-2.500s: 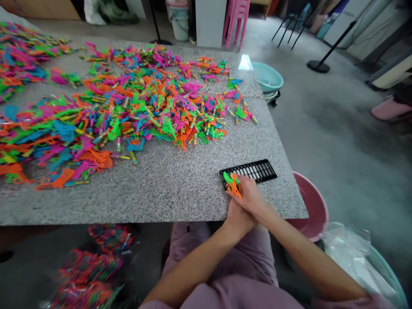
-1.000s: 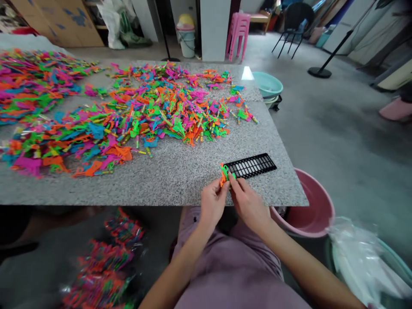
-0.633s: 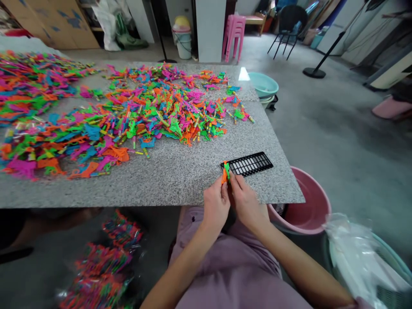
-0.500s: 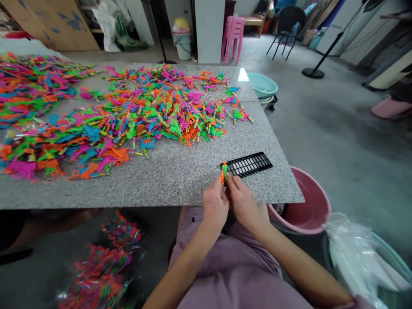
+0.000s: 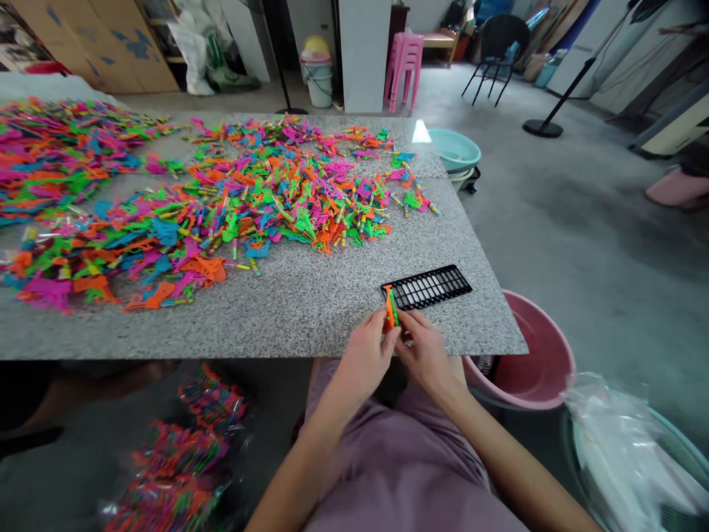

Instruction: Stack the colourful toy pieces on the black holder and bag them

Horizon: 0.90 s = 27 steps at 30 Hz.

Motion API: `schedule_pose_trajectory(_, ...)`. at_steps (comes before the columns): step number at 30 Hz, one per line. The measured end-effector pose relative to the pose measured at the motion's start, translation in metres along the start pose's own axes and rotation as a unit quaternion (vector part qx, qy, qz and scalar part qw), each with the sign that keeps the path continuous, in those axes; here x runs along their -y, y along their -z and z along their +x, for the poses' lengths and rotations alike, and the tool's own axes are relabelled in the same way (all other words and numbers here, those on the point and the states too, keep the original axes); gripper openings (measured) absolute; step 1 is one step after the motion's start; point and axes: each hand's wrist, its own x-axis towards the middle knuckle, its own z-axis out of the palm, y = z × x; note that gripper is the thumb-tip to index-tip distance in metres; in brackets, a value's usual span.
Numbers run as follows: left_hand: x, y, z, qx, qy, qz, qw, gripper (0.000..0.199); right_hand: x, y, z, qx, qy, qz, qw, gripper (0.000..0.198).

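At the table's near edge, my left hand [image 5: 362,353] and my right hand [image 5: 427,352] meet, fingers closed. Pinched upright between them are an orange plastic toy gun [image 5: 389,304] and a green plastic toy gun [image 5: 394,309], pressed side by side. My fingers cover their lower parts. Just beyond my fingertips lies a black slotted plastic tray [image 5: 437,285] on the speckled grey table [image 5: 310,310]. Farther off, a large heap of colourful toy guns [image 5: 302,222] spreads across the tabletop.
Below the table's right corner stands a pink tub [image 5: 546,351], with a plastic bag [image 5: 614,428] on a basket beside it. Bags of toy guns [image 5: 182,451] are on the floor at left. Another person's leg [image 5: 94,388] shows under the table. A teal basin [image 5: 454,148] stands beyond the table.
My hands have drawn slightly closer to me, and the orange and green toy guns now stand more evenly side by side. The view has shifted a little.
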Motion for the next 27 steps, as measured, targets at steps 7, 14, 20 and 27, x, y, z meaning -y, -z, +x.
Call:
schedule_pose_trajectory(7, 0.014, 0.012, -0.023, 0.001, 0.07, -0.162, 0.984, 0.046, 0.024, 0.012, -0.008, 0.123, -0.086, 0.352, 0.924, 0.032)
schedule_pose_trajectory(14, 0.02, -0.011, -0.054, 0.104, 0.151, -0.254, 0.949, 0.037, 0.004, 0.035, -0.041, 0.007, 0.105, -0.114, 0.988, 0.054)
schedule_pose_trajectory(20, 0.022, -0.01, -0.077, 0.196, 0.189, -0.224, 0.936, 0.03, -0.011, 0.054, -0.074, 0.173, 0.328, -0.222, 0.902, 0.036)
schedule_pose_trajectory(27, 0.011, -0.02, -0.102, 0.208, 0.206, -0.176, 0.94, 0.025, -0.007, 0.058, -0.106, 0.214, 0.384, -0.304, 0.845, 0.037)
